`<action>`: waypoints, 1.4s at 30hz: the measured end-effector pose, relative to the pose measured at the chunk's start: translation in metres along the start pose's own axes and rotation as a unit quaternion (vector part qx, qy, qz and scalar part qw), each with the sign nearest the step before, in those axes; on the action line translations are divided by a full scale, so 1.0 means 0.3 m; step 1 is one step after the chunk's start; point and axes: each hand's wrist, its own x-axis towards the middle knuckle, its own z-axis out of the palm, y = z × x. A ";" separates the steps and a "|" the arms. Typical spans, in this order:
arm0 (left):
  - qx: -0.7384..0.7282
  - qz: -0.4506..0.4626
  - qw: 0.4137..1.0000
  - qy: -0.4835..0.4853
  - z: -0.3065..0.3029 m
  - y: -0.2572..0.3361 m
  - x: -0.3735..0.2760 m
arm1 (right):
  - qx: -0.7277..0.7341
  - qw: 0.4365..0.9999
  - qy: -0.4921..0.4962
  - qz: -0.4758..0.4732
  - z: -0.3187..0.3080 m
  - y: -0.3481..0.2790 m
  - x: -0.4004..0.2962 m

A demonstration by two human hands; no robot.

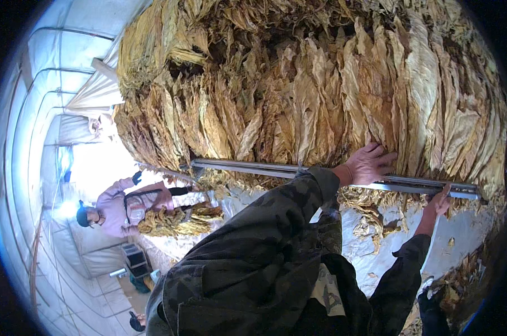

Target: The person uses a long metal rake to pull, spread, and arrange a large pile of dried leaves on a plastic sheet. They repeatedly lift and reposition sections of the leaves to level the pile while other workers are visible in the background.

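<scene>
Dried, yellow-brown leaves, apparently tobacco (312, 96), hang in dense rows before me. A long metal rail (253, 168) runs across their lower edge in the picture. My left hand (369, 164) lies over the rail with its fingers spread against the leaves, and looks slightly blurred. Farther right, my right hand (440, 201) is at the rail near its end, one finger reaching over it; its other fingers are partly hidden, so whether it grips the rail is unclear. Both my arms wear dark camouflage sleeves.
At left, a person in a pink top (121, 206) holds a bundle of dried leaves (180, 220). Dark crates (135, 260) stand below in the picture. Loose leaves (369, 222) lie over a pale sheet (451, 227). A plastic-covered, metal-framed tunnel wall (72, 46) curves around the left.
</scene>
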 end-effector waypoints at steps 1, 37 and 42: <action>-0.020 0.033 0.999 0.034 0.033 -0.017 0.067 | -0.025 0.999 0.038 -0.009 -0.090 0.111 0.089; 0.071 -0.048 0.996 -0.031 0.302 -0.056 -0.042 | -0.046 0.966 0.133 0.217 -0.097 -0.662 -0.308; 0.045 -0.059 0.996 -0.055 0.304 -0.074 -0.094 | 0.013 0.971 0.111 0.212 -0.186 -0.701 -0.397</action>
